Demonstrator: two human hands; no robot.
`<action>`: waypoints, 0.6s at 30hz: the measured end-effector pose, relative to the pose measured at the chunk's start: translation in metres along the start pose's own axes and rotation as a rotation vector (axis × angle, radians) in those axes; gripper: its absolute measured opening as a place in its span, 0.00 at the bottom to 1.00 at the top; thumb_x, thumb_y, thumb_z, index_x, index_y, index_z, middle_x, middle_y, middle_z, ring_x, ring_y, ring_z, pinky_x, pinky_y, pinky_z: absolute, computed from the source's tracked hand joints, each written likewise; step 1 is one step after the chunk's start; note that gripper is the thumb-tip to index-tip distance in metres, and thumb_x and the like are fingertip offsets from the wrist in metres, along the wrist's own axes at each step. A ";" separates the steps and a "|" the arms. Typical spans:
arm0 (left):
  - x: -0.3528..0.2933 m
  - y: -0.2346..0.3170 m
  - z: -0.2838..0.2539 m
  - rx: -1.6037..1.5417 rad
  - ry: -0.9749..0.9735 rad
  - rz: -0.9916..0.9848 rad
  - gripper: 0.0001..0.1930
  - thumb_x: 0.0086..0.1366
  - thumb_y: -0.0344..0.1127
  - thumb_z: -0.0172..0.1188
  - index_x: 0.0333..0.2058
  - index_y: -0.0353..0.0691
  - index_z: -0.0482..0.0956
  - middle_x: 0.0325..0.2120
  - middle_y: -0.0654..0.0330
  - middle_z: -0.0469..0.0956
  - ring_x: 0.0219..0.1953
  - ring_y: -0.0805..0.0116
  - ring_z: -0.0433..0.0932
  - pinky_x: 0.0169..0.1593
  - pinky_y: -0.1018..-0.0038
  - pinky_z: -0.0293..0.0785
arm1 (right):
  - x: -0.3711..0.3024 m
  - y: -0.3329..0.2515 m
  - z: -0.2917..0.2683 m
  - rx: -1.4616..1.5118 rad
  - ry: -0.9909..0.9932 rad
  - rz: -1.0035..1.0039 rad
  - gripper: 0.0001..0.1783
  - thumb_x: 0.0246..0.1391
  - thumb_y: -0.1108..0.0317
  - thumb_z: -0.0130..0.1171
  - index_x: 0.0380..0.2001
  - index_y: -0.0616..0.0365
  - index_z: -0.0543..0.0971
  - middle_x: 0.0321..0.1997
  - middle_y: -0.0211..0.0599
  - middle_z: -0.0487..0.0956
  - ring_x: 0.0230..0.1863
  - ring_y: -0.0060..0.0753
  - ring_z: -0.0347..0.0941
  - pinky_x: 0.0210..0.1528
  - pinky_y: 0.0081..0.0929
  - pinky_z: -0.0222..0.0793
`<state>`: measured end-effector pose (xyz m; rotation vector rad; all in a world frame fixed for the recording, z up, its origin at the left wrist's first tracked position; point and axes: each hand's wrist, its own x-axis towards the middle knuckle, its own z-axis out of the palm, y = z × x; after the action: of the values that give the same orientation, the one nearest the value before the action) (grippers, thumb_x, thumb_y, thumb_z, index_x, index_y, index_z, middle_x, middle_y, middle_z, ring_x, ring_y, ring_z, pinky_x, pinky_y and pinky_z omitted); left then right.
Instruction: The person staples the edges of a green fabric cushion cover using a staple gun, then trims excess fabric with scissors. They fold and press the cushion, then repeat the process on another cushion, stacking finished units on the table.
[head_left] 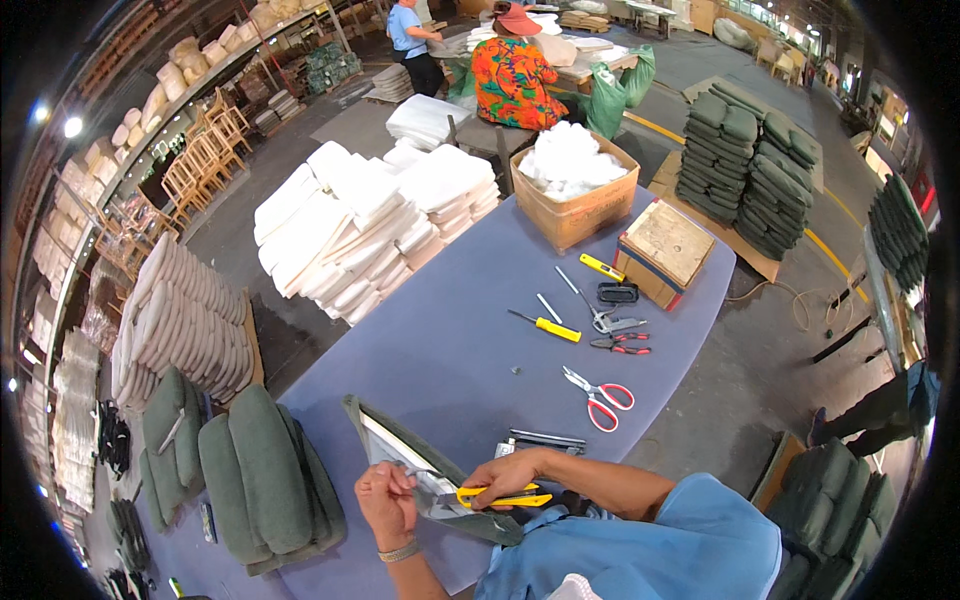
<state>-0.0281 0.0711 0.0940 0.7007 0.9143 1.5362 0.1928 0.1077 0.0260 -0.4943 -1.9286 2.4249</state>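
A yellow utility knife [533, 498] is being grasped in the right hand [505, 478], the fingers being wrapped around its handle above an upholstered pad with green fabric edges [405, 428]. The pad is being worked over the blue-grey tabletop [450, 330], just in front of the blue shirt [640, 545], its pale underside being exposed. At the pad's left side, the left hand's [388, 505] fingers are being curled toward the thumb; whether anything is being pinched cannot be told.

Right grip [506, 474] wrapped around the yellow cutter [532, 499]
Left grip [385, 503] near the cutter, to its left, fingers curled.
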 end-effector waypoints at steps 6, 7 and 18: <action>-0.008 0.032 0.003 -0.015 -0.045 0.142 0.21 0.72 0.32 0.57 0.17 0.38 0.67 0.17 0.58 0.70 0.21 0.70 0.69 0.30 0.72 0.74 | -0.007 0.027 -0.001 0.113 0.124 -0.048 0.18 0.71 0.53 0.55 0.48 0.57 0.76 0.26 0.29 0.79 0.26 0.19 0.75 0.28 0.24 0.68; -0.012 0.036 -0.002 -0.021 -0.037 0.196 0.22 0.73 0.32 0.56 0.17 0.38 0.66 0.18 0.58 0.71 0.21 0.70 0.68 0.30 0.72 0.74 | -0.025 0.000 -0.006 0.137 0.208 0.051 0.20 0.71 0.51 0.55 0.52 0.57 0.75 0.28 0.30 0.80 0.29 0.21 0.78 0.30 0.26 0.73; -0.033 0.033 0.004 0.239 -0.151 0.147 0.21 0.74 0.38 0.59 0.21 0.32 0.76 0.25 0.51 0.79 0.28 0.64 0.79 0.39 0.69 0.79 | -0.061 0.094 -0.092 -0.685 1.096 0.349 0.32 0.62 0.52 0.62 0.66 0.51 0.71 0.59 0.46 0.81 0.53 0.36 0.82 0.53 0.38 0.78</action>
<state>-0.0361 0.0383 0.1259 1.0612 0.9580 1.4926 0.2912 0.1600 -0.0663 -1.7810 -2.0270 0.9576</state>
